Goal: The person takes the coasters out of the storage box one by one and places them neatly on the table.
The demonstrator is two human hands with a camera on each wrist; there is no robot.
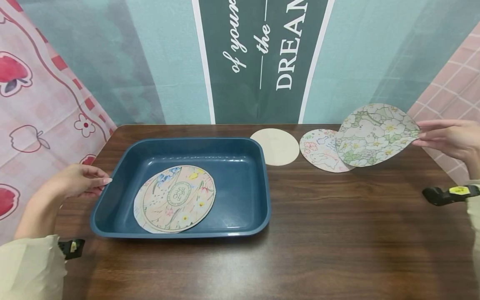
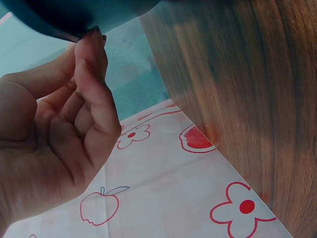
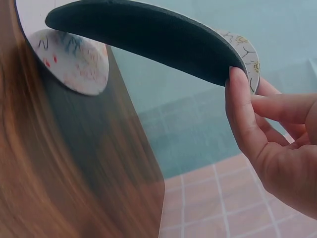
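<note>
1. The green floral mat [image 1: 376, 134], a thin round disc, hangs in the air at about two o'clock from the blue tray [image 1: 240, 146], above the far right part of the desk [image 1: 337, 233]. My right hand [image 1: 450, 137] pinches its right edge, thumb under and fingers [image 3: 242, 114] on top.
2. My left hand [image 1: 76, 180] sits at the tray's nine o'clock side. Its fingers are only loosely curled, and one fingertip [image 2: 91, 37] touches the rim; it grips nothing.
3. What could go wrong, as I judge it: I hold the mat by one edge only, so it sags and tilts. A loose pinch could let it swing down or slip out onto the pink floral mat [image 1: 322, 150] lying just beneath it.
4. The tray is steadied by no more than a fingertip. A knock from the mat against its rim could push it across the desk.
5. A round floral mat [image 1: 175, 199] already lies in the tray, at its seven o'clock part, and looks stacked on another. Anything dropped on it off-centre could shove it askew.
6. The held mat looks like this: white and yellow blossoms with green leaves on top, and a dark underside in the right wrist view. It bends slightly, so it seems flexible.
7. A plain cream disc [image 1: 275, 146] lies flat on the desk at the tray's one o'clock, apart from the pink mat.
</note>
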